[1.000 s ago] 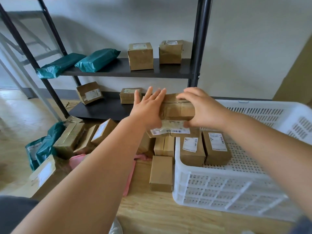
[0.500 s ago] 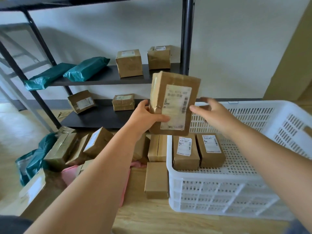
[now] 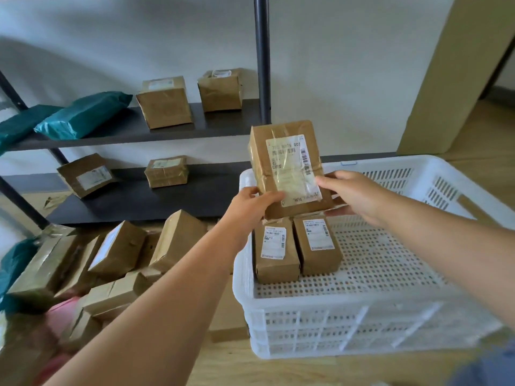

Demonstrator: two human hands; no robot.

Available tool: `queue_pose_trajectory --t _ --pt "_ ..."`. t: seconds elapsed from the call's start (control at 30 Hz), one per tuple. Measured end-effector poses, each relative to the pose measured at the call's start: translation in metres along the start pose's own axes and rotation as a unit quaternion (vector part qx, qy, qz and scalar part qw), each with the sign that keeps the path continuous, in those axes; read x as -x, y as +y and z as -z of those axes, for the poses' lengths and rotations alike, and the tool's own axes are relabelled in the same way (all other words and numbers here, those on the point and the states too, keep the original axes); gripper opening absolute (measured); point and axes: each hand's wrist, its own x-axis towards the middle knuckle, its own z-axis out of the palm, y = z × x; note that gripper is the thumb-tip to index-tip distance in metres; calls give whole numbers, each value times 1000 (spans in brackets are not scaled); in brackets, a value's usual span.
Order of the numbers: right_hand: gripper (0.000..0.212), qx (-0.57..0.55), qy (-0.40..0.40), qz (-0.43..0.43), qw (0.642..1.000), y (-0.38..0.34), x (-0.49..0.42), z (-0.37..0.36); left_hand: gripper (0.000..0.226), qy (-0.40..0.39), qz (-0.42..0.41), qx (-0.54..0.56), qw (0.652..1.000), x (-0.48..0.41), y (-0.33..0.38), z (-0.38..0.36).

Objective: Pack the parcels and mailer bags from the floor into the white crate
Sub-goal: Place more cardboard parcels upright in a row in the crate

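- Holding a parcel [image 3: 287, 165] upright over the crate [image 3: 362, 324], we grip its lower corners with left hand [image 3: 252, 203] and right hand [image 3: 355, 196].
- Two boxes [image 3: 274, 249] lie below.

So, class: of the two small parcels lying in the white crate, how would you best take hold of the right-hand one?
Probably grip the right-hand parcel at its near end, from above and the right. That end and its right flank face bare crate floor; its left flank lies close beside the other parcel, and the held parcel covers its far end.
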Motion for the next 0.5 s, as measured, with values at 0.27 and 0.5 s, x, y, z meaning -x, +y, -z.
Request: queue_pose_trajectory --t 0.27,0.5 --pt "35 13 43 -98 994 68 -40 56 48 -61 24 -104 992 -49 -17 -88" --pt "30 50 96 -202 973 133 -80 90 41 -105 28 -183 977 -101 -65 -171"
